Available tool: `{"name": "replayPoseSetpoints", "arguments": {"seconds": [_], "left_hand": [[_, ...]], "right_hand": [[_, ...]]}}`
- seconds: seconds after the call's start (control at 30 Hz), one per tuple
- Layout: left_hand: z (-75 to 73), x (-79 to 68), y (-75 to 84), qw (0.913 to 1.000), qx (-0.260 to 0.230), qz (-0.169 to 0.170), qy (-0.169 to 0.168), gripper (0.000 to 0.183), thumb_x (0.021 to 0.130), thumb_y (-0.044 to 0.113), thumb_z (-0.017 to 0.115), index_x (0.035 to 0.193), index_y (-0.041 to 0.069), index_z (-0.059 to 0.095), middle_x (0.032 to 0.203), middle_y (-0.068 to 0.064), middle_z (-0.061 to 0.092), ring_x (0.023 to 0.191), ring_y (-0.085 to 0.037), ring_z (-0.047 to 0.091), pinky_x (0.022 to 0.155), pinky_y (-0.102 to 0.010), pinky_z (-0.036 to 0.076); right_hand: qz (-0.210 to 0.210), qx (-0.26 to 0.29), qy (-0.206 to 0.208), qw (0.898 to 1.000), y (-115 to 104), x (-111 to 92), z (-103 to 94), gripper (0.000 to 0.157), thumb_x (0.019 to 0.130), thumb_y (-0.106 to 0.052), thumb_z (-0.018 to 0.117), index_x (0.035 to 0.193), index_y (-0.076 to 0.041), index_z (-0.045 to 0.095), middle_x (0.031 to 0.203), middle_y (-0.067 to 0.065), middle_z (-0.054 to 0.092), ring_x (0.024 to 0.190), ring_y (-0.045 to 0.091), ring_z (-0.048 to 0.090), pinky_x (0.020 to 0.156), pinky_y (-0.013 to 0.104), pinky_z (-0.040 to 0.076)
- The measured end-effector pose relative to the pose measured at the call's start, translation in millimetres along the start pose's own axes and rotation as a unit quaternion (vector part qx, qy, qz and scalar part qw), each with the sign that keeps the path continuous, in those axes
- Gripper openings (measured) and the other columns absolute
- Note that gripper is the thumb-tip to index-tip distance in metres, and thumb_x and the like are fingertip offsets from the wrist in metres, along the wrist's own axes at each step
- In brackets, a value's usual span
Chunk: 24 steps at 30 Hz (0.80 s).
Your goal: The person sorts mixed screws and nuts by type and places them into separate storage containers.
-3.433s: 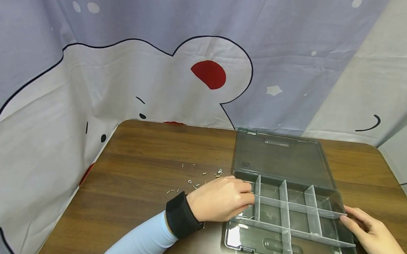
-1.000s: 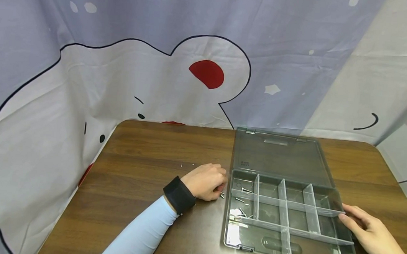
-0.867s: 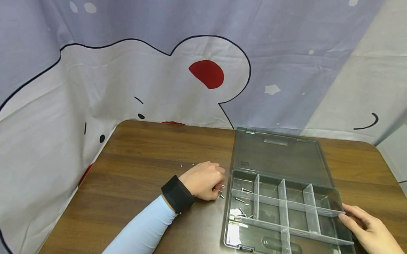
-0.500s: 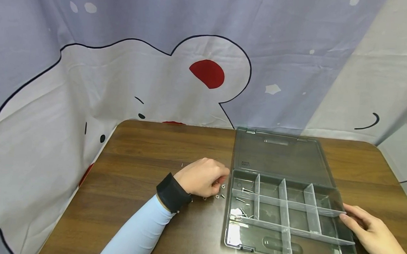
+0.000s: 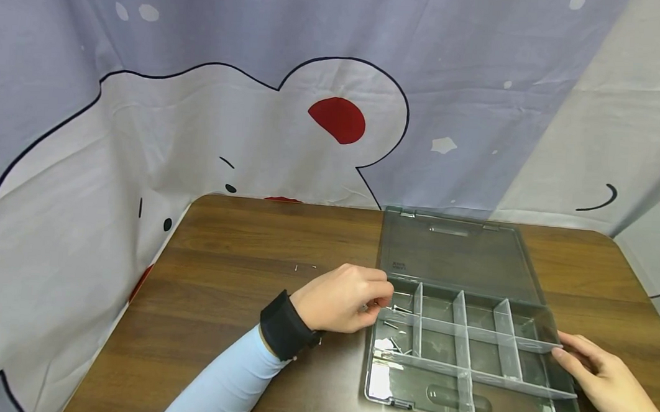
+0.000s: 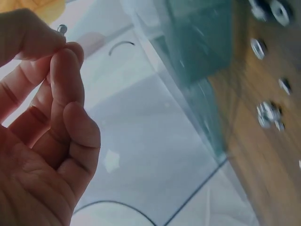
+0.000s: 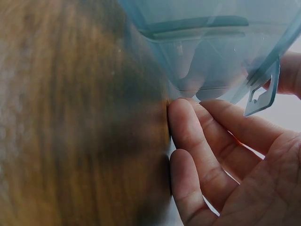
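My left hand is over the left edge of a grey see-through compartment box, beside its upper left compartment. Between thumb and fingertips it pinches a small screw; only its silver head shows in the left wrist view. Several screws lie in the box's left compartments. At the box's right side my right hand holds the wall, thumb on the rim and fingers against the outside. In the right wrist view those fingers touch the box near the table.
The box's lid lies folded back toward the patterned curtain. Tiny metal pieces lie on the wooden table. Nuts and other small hardware show beside the box in the left wrist view.
My left hand went from the box to the loose hardware at its left, picked there, and has moved right to the box's edge with a screw. The right hand has stayed put.
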<state>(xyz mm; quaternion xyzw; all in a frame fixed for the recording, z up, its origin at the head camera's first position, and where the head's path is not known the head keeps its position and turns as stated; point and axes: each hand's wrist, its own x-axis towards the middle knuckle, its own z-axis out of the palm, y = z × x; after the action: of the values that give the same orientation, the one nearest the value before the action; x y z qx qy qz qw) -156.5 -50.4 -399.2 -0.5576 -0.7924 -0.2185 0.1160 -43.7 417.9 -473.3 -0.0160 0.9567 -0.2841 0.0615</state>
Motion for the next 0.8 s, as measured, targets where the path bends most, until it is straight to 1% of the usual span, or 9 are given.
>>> {"name": "replayPoseSetpoints", "arguments": {"seconds": [0.23,0.4,0.47,0.53,0.57,0.63,0.67,0.73,0.8], "left_hand": [[6.5,4.1,10.6,0.9997,-0.016,0.019,0.003,0.019,0.078,-0.001,0.063,0.078,0.017,0.056,0.074,0.008,0.049,0.065,0.001,0.042,0.061,-0.012,0.033],[8.8,5.9,16.6,0.9996,-0.013,0.026,-0.004,0.019,0.079,0.000,0.064,0.078,0.018,0.057,0.075,0.009,0.048,0.065,0.001,0.044,0.062,-0.012,0.035],[9.0,5.7,18.7,0.9996,-0.007,0.019,-0.017,0.012,0.085,0.012,0.070,0.092,0.018,0.064,0.086,0.009,0.057,0.075,0.000,0.053,0.069,-0.013,0.043],[9.0,4.7,20.9,0.9990,0.006,0.000,-0.044,0.044,0.086,0.038,0.078,0.124,0.019,0.064,0.121,0.002,0.065,0.107,-0.008,0.064,0.092,-0.022,0.052],[9.4,3.9,22.0,0.9980,0.014,-0.012,-0.060,0.070,0.085,0.053,0.078,0.142,0.019,0.056,0.142,-0.004,0.058,0.126,-0.015,0.060,0.104,-0.031,0.051],[9.9,2.4,24.0,0.9948,0.032,-0.034,-0.091,0.117,0.074,0.078,0.074,0.165,0.023,0.025,0.172,-0.009,0.023,0.155,-0.031,0.034,0.121,-0.049,0.037],[10.1,1.7,25.0,0.9926,0.042,-0.044,-0.105,0.130,0.069,0.087,0.071,0.168,0.025,0.012,0.176,-0.007,0.005,0.160,-0.036,0.019,0.124,-0.056,0.030],[11.4,0.4,25.8,0.9898,0.053,-0.057,-0.119,0.134,0.068,0.091,0.066,0.168,0.027,0.004,0.175,-0.004,-0.008,0.161,-0.038,0.008,0.126,-0.061,0.022],[12.4,-0.4,26.0,0.9887,0.058,-0.061,-0.124,0.133,0.068,0.091,0.066,0.168,0.027,0.007,0.175,-0.004,-0.007,0.161,-0.038,0.008,0.126,-0.062,0.021]], "right_hand": [[0.018,0.007,-0.001,1.000,1.0,-0.2,0.9,0.058,0.107,-0.034,0.055,0.146,0.009,0.049,0.138,0.037,0.056,0.094,-0.028,0.037,0.066,0.014,0.047],[0.011,0.009,0.000,1.000,4.2,0.2,1.6,0.057,0.107,-0.032,0.055,0.146,0.009,0.049,0.136,0.035,0.058,0.094,-0.027,0.039,0.066,0.015,0.048],[0.006,0.008,0.002,1.000,5.0,0.6,2.0,0.056,0.107,-0.031,0.055,0.146,0.009,0.049,0.135,0.035,0.059,0.094,-0.027,0.040,0.066,0.015,0.048],[0.000,0.008,0.003,1.000,5.5,0.9,1.9,0.055,0.107,-0.029,0.055,0.145,0.010,0.049,0.134,0.036,0.059,0.094,-0.025,0.042,0.066,0.018,0.051],[-0.001,0.008,0.004,1.000,5.4,1.1,1.9,0.054,0.107,-0.029,0.055,0.145,0.010,0.049,0.134,0.036,0.059,0.094,-0.025,0.042,0.066,0.017,0.050],[0.002,0.007,0.002,1.000,4.9,1.1,1.9,0.055,0.107,-0.030,0.055,0.145,0.010,0.049,0.135,0.036,0.058,0.094,-0.025,0.042,0.066,0.018,0.051],[0.002,0.006,0.002,1.000,4.6,1.2,1.8,0.055,0.107,-0.029,0.055,0.145,0.010,0.049,0.135,0.036,0.058,0.094,-0.025,0.042,0.066,0.018,0.051],[0.005,0.005,0.000,1.000,3.6,1.2,1.1,0.056,0.107,-0.030,0.055,0.145,0.010,0.049,0.135,0.037,0.057,0.093,-0.021,0.047,0.066,0.022,0.054],[0.009,0.003,-0.001,1.000,2.2,1.1,0.7,0.056,0.107,-0.030,0.055,0.145,0.010,0.048,0.136,0.038,0.056,0.094,-0.015,0.053,0.066,0.024,0.055]]}}
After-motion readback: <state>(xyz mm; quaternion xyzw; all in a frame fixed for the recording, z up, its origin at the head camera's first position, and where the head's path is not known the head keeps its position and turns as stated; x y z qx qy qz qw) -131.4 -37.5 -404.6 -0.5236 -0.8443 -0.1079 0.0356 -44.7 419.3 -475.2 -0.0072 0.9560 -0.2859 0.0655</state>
